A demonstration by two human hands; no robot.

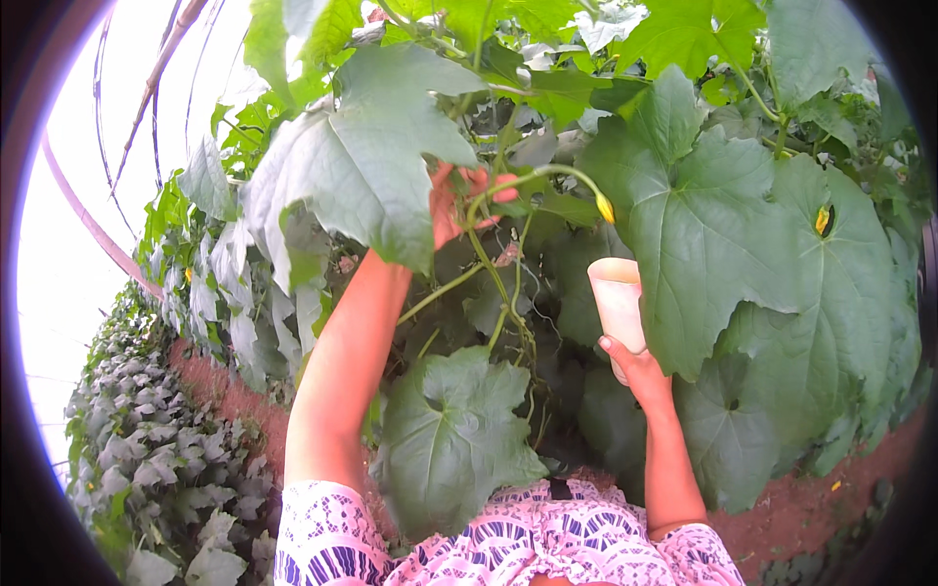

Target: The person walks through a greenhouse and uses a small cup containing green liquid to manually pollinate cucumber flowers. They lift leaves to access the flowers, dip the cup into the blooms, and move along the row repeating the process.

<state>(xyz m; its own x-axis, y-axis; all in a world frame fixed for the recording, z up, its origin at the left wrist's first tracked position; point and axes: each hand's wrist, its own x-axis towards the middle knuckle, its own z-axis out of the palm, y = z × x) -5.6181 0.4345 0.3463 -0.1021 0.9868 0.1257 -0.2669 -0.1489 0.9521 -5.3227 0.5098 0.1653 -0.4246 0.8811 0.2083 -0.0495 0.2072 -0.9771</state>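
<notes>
My left hand (451, 201) reaches up among the vine stems, palm side showing and fingers bent. A broad leaf (366, 161) covers part of that wrist and hand. A curved green stem (542, 172) passes in front of its fingers and ends in a yellow flower bud (604, 208). Whether the fingers grip a stem is unclear. Lower on the right, my right hand (636, 370) is wrapped around a pale, tapered cup (618, 304), held nearly upright with its mouth up. A large leaf (689, 198) overlaps the cup's right side; the contents cannot be made out.
Dense foliage surrounds both arms. One big leaf (458, 432) hangs close to my chest between them. Another yellow bud (822, 220) shows at right. Reddish soil (799, 520) lies below, a leafy row (168, 454) runs at left, and a thin pole (157, 73) slants at upper left.
</notes>
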